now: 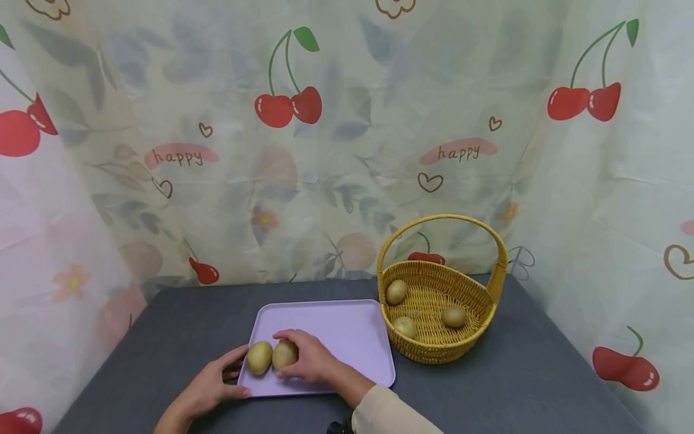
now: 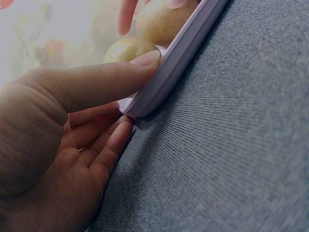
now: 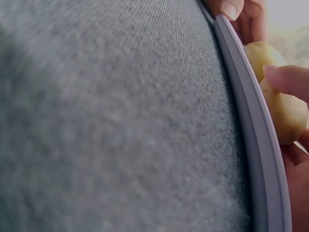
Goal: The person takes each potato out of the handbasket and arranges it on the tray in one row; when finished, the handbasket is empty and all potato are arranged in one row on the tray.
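Two potatoes lie side by side at the left end of a lilac tray (image 1: 347,337). My right hand (image 1: 311,358) holds the right-hand potato (image 1: 284,355), thumb on its near side and fingers over the far side. Close against it sits the other potato (image 1: 259,358), which neither hand grips. My left hand (image 1: 208,386) is at the tray's near left corner. In the left wrist view, its thumb (image 2: 116,79) lies along the rim and its fingers touch the corner from the outer side. The right wrist view shows the right thumb (image 3: 289,79) pressed on the held potato.
A yellow wicker basket (image 1: 434,352) with a tall handle stands at the tray's right, with three potatoes inside. Tray and basket are on a dark grey cloth-covered table (image 1: 206,313). Behind and at both sides hangs a cherry-patterned curtain (image 1: 336,181).
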Demonstrator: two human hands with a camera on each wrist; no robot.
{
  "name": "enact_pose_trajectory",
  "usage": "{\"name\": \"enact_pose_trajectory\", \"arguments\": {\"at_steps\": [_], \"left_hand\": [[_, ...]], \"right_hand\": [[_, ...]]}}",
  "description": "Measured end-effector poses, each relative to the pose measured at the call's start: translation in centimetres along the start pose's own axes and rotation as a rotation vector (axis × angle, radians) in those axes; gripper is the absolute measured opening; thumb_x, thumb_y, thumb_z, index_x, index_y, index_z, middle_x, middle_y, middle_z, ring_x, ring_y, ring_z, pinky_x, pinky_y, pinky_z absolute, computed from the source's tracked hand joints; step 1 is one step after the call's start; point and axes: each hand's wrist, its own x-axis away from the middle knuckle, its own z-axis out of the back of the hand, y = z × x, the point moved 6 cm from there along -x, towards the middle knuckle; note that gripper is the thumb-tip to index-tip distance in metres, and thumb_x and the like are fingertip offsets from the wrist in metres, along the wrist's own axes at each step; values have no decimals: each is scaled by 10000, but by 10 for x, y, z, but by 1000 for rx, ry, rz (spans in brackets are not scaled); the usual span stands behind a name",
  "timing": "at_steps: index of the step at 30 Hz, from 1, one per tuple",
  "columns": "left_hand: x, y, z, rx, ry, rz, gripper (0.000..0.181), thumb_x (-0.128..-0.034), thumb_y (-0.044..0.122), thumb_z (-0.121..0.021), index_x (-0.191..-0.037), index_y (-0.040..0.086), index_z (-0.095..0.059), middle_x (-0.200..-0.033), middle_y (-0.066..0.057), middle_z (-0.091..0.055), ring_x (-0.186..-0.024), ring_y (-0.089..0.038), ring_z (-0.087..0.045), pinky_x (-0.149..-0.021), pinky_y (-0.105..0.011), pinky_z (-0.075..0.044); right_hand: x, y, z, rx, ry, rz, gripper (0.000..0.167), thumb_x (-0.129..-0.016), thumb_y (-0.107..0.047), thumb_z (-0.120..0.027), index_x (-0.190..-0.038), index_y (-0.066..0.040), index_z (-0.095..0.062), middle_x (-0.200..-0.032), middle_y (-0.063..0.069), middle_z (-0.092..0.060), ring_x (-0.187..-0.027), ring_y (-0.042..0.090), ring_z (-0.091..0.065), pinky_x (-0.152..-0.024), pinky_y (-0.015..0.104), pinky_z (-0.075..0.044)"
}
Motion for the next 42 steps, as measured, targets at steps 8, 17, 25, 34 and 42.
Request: {"name": "enact_pose_trajectory", "arguments": {"at_steps": [8, 17, 25, 34, 42], "left_hand": [[0, -1, -1, 12, 3, -22, 848, -765, 80, -822, -1422, -144, -334, -1394, -376, -389, -1088, -373, -582, -841, -281, -496], [-1, 0, -1, 5, -2, -3, 860, -762, 91, -827, -1420, -152, -329, -1383, -377, -400, -1086, -369, -584, -838, -286, -499], [-1, 0, 0, -15, 13, -7, 874, -741, 84, -840, -1412, -159, -335, -1345, -373, -443, -1071, -372, -588, -833, -262, -493], [-1, -3, 1, -26, 8, 45, 871, -760, 117, -835, -1422, -144, -333, -1338, -345, -466, -1079, -352, -586, -855, -354, -503], [-2, -5, 0, -41, 4, 66, 896, -749, 164, -847, -1429, -128, -341, -1356, -345, -452, -1084, -345, -585, -873, -398, -501]], "right_hand": [[2, 6, 3, -31, -17, -19, 703, -705, -171, -884, -1331, -137, -565, -1195, -11, -604, -1028, 36, -523, -906, 218, -420], [13, -5, 21, -46, -7, 27, 710, -725, -158, -869, -1349, -72, -542, -1261, 91, -592, -1140, 194, -552, -939, 285, -450], [28, -26, 61, 0, -31, 90, 677, -779, -211, -831, -1378, -133, -526, -1342, 5, -550, -1184, 194, -525, -947, 271, -434], [54, -45, 122, -5, -136, 135, 523, -852, -176, -760, -1334, -119, -565, -1284, 18, -599, -1129, 185, -580, -924, 332, -471], [68, -36, 185, 2, -117, 57, 331, -904, -167, -701, -1228, -134, -640, -1092, -16, -672, -1006, 196, -635, -874, 375, -503]]}}
